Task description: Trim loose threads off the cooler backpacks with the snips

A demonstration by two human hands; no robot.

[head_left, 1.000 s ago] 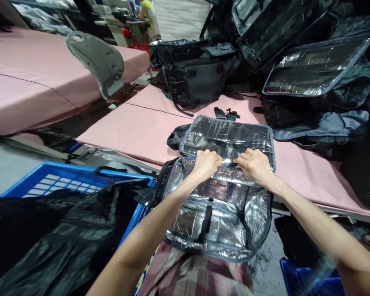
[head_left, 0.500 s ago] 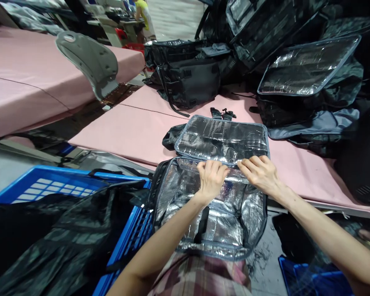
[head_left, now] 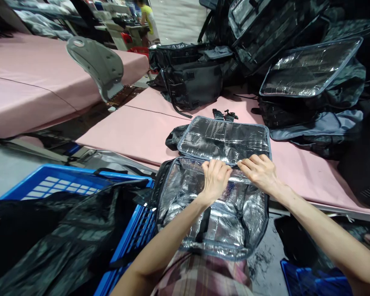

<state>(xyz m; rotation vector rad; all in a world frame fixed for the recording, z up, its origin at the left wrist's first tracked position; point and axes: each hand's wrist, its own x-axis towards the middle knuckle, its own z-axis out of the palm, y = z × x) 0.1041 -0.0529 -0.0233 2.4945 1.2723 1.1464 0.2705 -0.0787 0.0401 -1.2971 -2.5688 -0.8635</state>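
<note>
Frame centre: your left hand and right hand are side by side on the left-right rear rim of the silver-foil-lined black cooler bag. Left fingers curl gripping it; right's grip is unclear.

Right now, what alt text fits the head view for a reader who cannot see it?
A person's left hand and right hand lie side by side on the rear rim of an open foil-lined bag, its lid flat on a pink table. A blue crate stands left, black bags piled behind.

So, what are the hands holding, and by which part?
Left hand and right hand grip the foil bag by its far rim, beside the lid.
</note>
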